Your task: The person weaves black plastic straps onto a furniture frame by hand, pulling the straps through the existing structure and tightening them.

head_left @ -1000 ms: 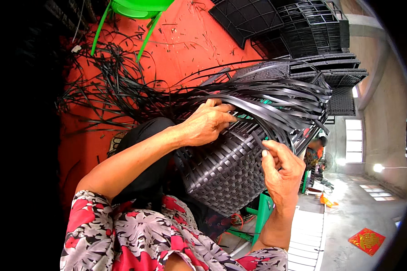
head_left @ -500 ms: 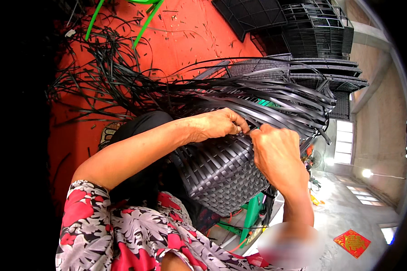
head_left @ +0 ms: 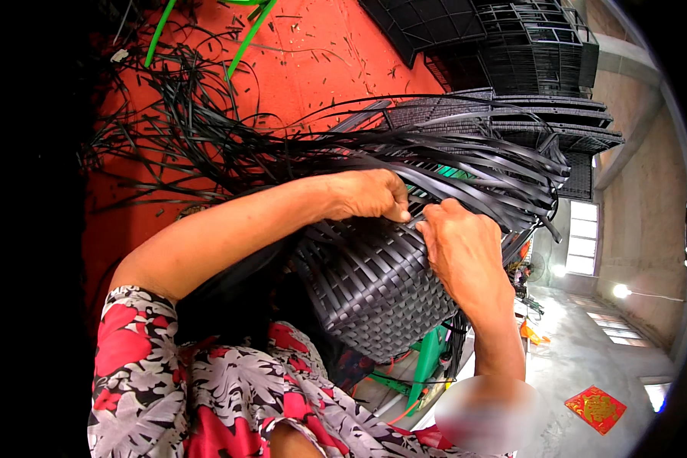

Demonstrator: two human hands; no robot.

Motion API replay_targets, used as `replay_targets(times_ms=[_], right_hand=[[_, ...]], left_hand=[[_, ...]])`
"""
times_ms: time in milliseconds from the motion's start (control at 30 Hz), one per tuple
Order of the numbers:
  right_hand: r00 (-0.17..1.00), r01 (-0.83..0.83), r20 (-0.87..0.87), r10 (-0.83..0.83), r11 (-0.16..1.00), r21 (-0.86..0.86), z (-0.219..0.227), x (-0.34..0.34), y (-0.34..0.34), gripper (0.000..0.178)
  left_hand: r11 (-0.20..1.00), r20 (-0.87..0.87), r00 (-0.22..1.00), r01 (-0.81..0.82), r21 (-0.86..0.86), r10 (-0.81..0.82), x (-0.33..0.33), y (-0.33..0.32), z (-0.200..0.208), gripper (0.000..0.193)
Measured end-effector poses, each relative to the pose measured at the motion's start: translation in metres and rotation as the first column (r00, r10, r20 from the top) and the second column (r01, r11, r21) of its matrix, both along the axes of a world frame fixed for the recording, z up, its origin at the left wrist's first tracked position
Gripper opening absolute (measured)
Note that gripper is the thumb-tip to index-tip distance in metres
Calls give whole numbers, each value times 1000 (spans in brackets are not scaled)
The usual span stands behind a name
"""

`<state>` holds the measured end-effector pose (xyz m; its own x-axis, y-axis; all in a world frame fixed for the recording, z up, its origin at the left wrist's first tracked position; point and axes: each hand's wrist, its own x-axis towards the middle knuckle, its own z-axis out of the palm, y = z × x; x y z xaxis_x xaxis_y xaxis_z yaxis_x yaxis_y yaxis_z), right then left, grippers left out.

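Note:
A woven black panel of flat plastic strips (head_left: 385, 305) is tilted before me, its weave bending over a rounded edge. Along its upper edge, my left hand (head_left: 378, 197) has thumb and fingers pinched together at a black plastic strip. Close on its right, my right hand (head_left: 464, 238) curls its fingers over the same edge and grips the strip there. The fingertips of the two hands are only a small gap apart. Beyond them, a thick bundle of loose black strips (head_left: 496, 172) fans across the work. My hands hide part of the weave.
Loose strips trail in a tangle (head_left: 198, 114) over the red floor covering (head_left: 313, 46), which is littered with offcuts. Green stool legs (head_left: 248, 46) stand far left. Black woven furniture frames (head_left: 527, 46) are stacked at the back right. Something green (head_left: 429, 355) shows below the panel.
My left hand has shifted slightly left and its wrist has risen. My right fingers have moved a little along the edge and now lie flatter over it. The panel stays almost in place.

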<state>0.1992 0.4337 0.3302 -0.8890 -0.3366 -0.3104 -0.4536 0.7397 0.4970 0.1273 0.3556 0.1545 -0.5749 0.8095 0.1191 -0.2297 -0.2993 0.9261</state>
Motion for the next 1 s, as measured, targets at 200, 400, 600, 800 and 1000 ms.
replay_targets(times_ms=[200, 400, 600, 800, 1000], right_hand=[[993, -23, -113, -20, 930, -368, 19, 25, 33, 20], [988, 40, -117, -100, 902, -429, 34, 42, 64, 25], [987, 116, -6, -162, 729, -675, 42, 57, 72, 32], [988, 110, 3, -156, 685, -720, 34, 81, 94, 33], [971, 202, 81, -225, 589, -783, 57, 109, 109, 28]], left_hand=[[914, -443, 889, -271, -303, 117, -35, -76, -51, 14], [-295, -878, 472, -830, -473, 80, -114, -322, -176, 20], [-707, -913, 392, -613, -352, 115, -92, -435, -118, 24], [654, -758, 425, -757, 3, 495, -13, -132, 5, 12], [906, -811, 472, -394, 155, 344, 34, -31, 17, 10]])
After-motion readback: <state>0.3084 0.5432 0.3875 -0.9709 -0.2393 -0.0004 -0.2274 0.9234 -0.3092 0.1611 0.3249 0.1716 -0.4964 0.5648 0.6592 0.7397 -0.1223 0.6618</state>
